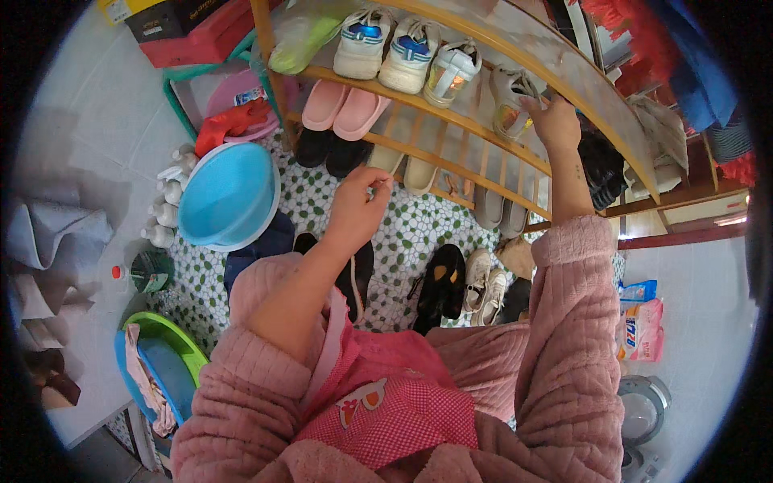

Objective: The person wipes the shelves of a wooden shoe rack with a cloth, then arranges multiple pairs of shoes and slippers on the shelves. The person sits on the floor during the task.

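My right hand (557,124) is at the right side of a wooden shoe rack (423,131). Its thumb and fingers grip the edge of a white sneaker (512,99) with a shiny, see-through heel. A matching sneaker (453,72) stands to the left on the same shelf, beside two white sneakers with blue heels (386,51). Lower and nearer to me hangs my left hand (362,199), fingers curled in and nothing visible in them. Just beyond it, on the lower tier, are beige slippers (416,175). Pink slippers (344,110) rest on the tier above black slippers (332,151).
A blue basin (226,193) stands left, by several white bottles (162,214) and a red rubber glove (232,124). Black shoes (441,281) and white shoes (483,284) lie on the pebble-patterned floor (395,241). Grey slippers (501,210) sit low on the rack. Shoe boxes (196,45) are stacked upper left.
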{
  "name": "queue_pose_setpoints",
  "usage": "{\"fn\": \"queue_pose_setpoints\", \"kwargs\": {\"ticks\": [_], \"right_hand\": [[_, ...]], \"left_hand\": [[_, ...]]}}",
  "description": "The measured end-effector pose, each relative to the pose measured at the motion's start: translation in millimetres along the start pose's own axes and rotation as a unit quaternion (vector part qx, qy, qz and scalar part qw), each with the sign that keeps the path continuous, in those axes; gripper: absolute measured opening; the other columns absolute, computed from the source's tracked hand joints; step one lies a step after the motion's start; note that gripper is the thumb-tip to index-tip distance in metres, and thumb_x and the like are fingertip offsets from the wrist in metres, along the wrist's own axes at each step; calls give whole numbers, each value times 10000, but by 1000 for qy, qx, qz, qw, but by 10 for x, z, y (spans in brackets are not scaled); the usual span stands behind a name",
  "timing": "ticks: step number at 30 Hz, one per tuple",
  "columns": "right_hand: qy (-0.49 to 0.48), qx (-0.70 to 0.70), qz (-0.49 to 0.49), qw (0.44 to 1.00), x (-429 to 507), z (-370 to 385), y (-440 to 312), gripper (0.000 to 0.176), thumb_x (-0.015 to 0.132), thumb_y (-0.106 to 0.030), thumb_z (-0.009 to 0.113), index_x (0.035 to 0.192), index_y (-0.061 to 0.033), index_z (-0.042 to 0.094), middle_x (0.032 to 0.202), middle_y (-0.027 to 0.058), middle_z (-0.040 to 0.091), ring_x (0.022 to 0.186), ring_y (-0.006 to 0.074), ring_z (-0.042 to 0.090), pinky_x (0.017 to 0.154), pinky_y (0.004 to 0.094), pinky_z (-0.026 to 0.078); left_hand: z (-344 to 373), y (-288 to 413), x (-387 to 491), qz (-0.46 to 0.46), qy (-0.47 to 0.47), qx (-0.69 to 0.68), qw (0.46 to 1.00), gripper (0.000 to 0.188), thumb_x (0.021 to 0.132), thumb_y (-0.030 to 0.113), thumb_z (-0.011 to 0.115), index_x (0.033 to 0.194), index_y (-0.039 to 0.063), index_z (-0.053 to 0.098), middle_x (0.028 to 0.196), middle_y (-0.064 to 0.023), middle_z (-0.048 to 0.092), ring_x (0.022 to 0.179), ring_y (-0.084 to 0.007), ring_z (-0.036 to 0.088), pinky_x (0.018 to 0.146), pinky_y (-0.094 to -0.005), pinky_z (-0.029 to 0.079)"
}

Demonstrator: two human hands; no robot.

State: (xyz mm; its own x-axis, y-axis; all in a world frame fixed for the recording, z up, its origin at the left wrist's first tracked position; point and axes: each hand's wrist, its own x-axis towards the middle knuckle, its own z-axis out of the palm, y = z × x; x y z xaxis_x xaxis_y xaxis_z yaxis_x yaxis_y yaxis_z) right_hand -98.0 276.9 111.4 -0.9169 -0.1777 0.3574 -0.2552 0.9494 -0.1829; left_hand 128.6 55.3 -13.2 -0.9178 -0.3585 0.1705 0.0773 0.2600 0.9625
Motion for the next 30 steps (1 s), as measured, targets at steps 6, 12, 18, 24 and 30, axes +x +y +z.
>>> {"fn": "queue_pose_setpoints", "kwargs": {"ticks": [6,12,18,24,30], "right_hand": [[-11,167,-47,985,146,693,593,483,768,-211,710,1150,16,523,927,116,623,715,155,607,583,283,494],[-38,206,-18,978,149,748,79,484,731,-192,704,1133,26,543,1080,242,593,1025,378,565,872,410,447],[-16,98,-102,990,160,838,-66,535,787,-176,672,1246,-9,453,1166,257,496,969,349,578,834,435,462],[114,231,-141,956,-1089,724,-373,417,772,0,595,1174,-66,505,1226,196,450,1043,408,521,848,447,473],[-465,298,38,833,-3842,2426,-468,778,795,-241,699,1389,-8,254,1313,290,414,1193,371,468,978,376,380]], "left_hand": [[6,-45,23,12,4,-21,1000,111,837,80,583,911,4,614,854,-102,580,779,-198,573,607,-298,449],[1,-32,2,2,-15,1,1000,122,853,87,588,946,13,614,909,-81,594,812,-161,566,666,-274,456],[-84,-124,40,8,8,14,1000,143,858,105,599,963,14,630,905,-62,614,807,-132,557,697,-251,450],[-189,-106,79,-4,53,5,999,127,841,84,602,940,9,627,884,-105,606,781,-184,595,667,-288,469],[-108,-69,69,-14,24,-23,999,117,851,89,605,934,10,628,883,-91,612,776,-168,592,654,-275,470]]}}
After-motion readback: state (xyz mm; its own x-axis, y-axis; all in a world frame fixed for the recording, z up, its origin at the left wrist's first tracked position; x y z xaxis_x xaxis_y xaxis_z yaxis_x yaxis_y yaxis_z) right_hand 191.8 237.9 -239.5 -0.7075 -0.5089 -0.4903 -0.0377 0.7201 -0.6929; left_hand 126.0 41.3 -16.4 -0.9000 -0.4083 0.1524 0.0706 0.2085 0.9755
